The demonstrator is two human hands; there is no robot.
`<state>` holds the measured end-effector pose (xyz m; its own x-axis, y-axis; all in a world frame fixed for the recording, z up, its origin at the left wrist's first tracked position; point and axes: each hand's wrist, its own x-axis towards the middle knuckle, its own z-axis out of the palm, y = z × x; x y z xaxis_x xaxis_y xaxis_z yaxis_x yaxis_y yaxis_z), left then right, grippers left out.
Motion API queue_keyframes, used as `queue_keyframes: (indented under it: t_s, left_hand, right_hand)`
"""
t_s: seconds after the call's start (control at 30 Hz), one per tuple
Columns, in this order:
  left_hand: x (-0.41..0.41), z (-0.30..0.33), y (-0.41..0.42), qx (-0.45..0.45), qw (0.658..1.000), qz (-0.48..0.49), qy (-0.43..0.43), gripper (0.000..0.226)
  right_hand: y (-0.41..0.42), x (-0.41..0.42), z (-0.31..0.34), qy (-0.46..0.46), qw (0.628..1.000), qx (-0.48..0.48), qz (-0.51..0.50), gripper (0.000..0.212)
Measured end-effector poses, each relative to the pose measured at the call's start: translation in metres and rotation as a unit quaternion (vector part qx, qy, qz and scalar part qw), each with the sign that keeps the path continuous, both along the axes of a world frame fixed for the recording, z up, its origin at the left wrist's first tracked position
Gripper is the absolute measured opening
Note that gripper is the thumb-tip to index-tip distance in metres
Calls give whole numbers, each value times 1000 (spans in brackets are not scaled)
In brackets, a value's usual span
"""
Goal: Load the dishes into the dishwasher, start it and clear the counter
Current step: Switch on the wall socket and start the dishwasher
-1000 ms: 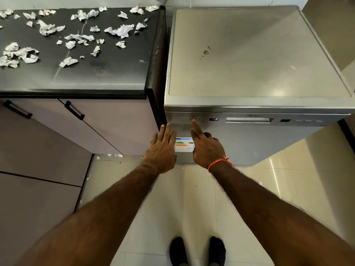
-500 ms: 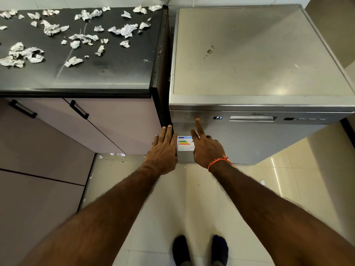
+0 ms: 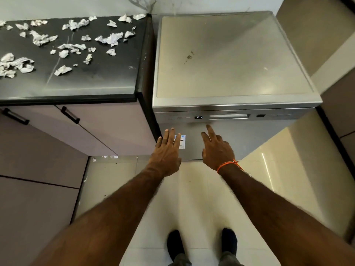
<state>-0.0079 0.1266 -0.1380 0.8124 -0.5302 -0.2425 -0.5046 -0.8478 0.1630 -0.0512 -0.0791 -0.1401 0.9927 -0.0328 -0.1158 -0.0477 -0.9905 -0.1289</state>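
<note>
A silver dishwasher (image 3: 234, 58) stands with its door closed; its control panel (image 3: 221, 117) shows a small lit display (image 3: 198, 117). My left hand (image 3: 167, 150) lies flat with straight fingers against the door front, partly covering a white energy label (image 3: 182, 142). My right hand (image 3: 216, 148), with an orange thread at the wrist, hovers just below the panel with its index finger extended and touches no button. To the left, several crumpled white paper scraps (image 3: 109, 38) lie scattered over the black counter (image 3: 92, 81).
Pale cabinet doors with black handles (image 3: 70, 115) sit under the counter. The floor is glossy cream tile (image 3: 192, 198), with my two dark-socked feet (image 3: 201, 244) near the bottom. A beige wall and a dark skirting (image 3: 334, 131) close off the right side.
My right index finger has left the panel's button and the hand has shifted right and slightly down. The display reading has changed. My left hand stays on the door.
</note>
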Motion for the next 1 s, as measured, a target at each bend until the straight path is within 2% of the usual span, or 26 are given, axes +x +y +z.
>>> queue_keyframes:
  t_s: [0.2,0.53,0.77,1.0]
  left_hand:
    - [-24,10,-82,-19,999,-39,-16,92]
    - [-51,9,-232,-15,998,-57,6,92]
    - [-59,2,-296,-1,998,-65,22,90]
    - [-59,-2,-308,36,998,-50,23,89]
  right_hand:
    - [-96,-37,14,12,998,-21,-53,66]
    - [-239,-65,20,27,994,-21,-100,68]
    - [-287,-57,3,30,995,-7,-99,75]
    - [-301,-48,-10,23,996,12,-81,78]
